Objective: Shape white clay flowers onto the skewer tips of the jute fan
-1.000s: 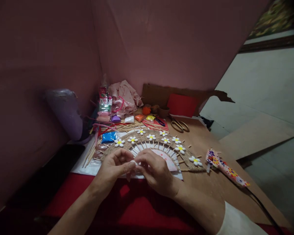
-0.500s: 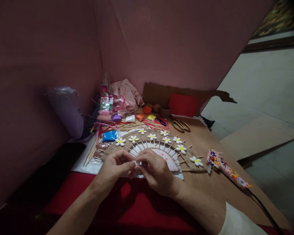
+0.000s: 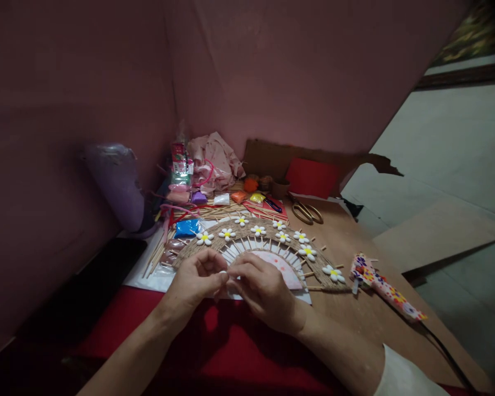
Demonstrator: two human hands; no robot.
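My left hand (image 3: pixel 196 279) is closed in a pinch, with a small white piece (image 3: pixel 223 271), seemingly modelling clay, at its thumb and fingertips. Against those fingertips rests my right hand (image 3: pixel 266 289), its fingers curled together on the same bit; most of the piece is hidden. Just beyond both hands lies a half-round fan-shaped frame of sticks wound with brown twine (image 3: pixel 247 226). White flowers with yellow centres, such as this flower (image 3: pixel 307 252), sit along its band. A pale pink half-disc with red spots (image 3: pixel 278 267) fills part of its middle, partly covered by my right hand.
Clay packets, including a blue packet (image 3: pixel 187 227), and loose sticks lie behind and left. Gold-handled scissors (image 3: pixel 307 212) lie at the back right. A flower-patterned glue gun (image 3: pixel 385 289) with a cord rests at right. A dark flat object (image 3: pixel 107 275) lies at left.
The view has shifted slightly, so everything sits a little further right. My fingertips have moved a little against each other; less of the white piece shows between them.
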